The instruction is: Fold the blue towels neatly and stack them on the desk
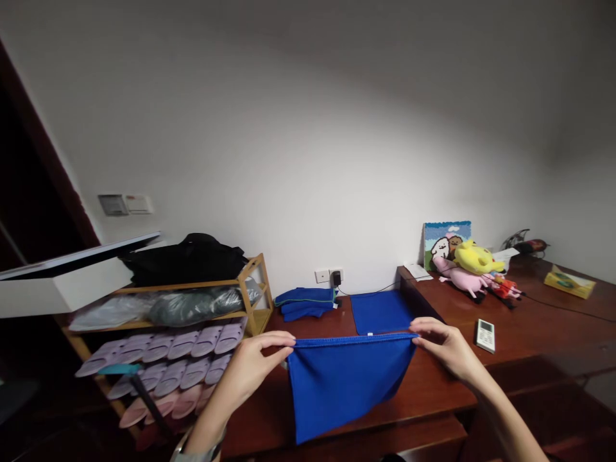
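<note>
A blue cloth (346, 385) hangs from its top edge between my two hands, above the brown wooden table (409, 417). My left hand (269, 356) pinches the top left corner, and my right hand (436, 337) pinches the top right corner. The edge between them is stretched nearly straight, while the lower part hangs loose. Behind it, a second blue cloth (380, 311) lies flat on the table near the wall. To the left of that one is a small pile of blue cloths (307, 301).
A wooden rack (262, 285) at the left holds slippers (185, 343) and a black bag (190, 260). On the raised right surface lie plush toys (474, 260), a remote control (486, 335) and a yellow tissue pack (569, 281). A black plug (337, 277) sits in the wall socket.
</note>
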`<state>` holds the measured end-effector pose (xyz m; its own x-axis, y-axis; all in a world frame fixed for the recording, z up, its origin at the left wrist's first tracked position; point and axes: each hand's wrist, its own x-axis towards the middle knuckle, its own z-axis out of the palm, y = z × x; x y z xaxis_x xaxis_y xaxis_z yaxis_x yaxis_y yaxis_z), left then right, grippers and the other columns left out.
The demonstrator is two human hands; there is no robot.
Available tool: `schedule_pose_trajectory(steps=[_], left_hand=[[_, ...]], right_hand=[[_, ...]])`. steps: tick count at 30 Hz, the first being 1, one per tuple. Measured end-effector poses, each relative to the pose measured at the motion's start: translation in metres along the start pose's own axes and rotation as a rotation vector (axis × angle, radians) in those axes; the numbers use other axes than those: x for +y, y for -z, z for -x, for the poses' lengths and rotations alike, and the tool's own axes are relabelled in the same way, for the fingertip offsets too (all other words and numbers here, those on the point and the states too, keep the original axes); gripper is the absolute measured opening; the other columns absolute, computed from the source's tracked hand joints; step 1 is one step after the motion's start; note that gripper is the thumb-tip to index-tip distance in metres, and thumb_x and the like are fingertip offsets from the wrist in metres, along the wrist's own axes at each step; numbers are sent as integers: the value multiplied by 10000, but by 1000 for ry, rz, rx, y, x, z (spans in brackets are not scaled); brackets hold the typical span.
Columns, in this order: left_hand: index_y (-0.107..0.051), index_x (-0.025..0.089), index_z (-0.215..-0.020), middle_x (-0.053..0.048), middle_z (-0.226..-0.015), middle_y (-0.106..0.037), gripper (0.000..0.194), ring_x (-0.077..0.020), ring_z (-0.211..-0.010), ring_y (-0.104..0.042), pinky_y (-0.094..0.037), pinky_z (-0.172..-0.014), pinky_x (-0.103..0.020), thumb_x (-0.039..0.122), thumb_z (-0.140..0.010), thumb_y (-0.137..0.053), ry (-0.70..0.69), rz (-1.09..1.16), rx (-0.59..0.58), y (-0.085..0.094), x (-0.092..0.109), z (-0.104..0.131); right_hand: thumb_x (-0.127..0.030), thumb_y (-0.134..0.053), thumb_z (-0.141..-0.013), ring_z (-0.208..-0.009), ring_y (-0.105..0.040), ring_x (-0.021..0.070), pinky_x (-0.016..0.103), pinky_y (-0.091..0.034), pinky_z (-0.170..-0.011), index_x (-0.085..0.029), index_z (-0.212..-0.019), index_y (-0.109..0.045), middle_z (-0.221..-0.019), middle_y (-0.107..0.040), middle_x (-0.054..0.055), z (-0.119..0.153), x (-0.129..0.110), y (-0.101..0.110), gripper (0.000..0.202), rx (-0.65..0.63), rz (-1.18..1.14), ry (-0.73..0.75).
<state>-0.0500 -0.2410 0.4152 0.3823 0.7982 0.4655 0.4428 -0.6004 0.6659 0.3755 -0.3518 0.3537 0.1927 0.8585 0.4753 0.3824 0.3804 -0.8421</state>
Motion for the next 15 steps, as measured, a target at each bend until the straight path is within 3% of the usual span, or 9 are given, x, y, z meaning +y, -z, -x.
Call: schedule_pose_trajectory(steps=[5,9,15], left_hand=[[-821,241,-838,-54,-1009,-821,189,-253,-961,-759,-612,-887,-346,401,-797,-728,17,72,-157,8,8,-3],[-813,258,-932,-54,-1057,-805,206,-242,-988,-740,-595,-879,-334,393,-843,-686,-3,54,-246,16,18,-3],[-788,265,-784,-53,-1039,-780,246,-216,-968,-724,-581,-894,-323,315,-881,-569,-74,20,-324,16,23,2]], right_hand=[[-626,-805,-740,-874,-739,259,361,-621,-812,-252,-975,-819,-956,-797,89,5,-15,5,442,-16,30,-63],[-614,-776,-775,-884,-727,247,338,-605,-814,-247,-854,-805,-938,-783,84,7,-27,7,376,-12,47,30],[-621,-740,-813,-865,-712,237,338,-592,-815,-250,-802,-793,-911,-762,85,12,-44,7,376,-38,78,77]])
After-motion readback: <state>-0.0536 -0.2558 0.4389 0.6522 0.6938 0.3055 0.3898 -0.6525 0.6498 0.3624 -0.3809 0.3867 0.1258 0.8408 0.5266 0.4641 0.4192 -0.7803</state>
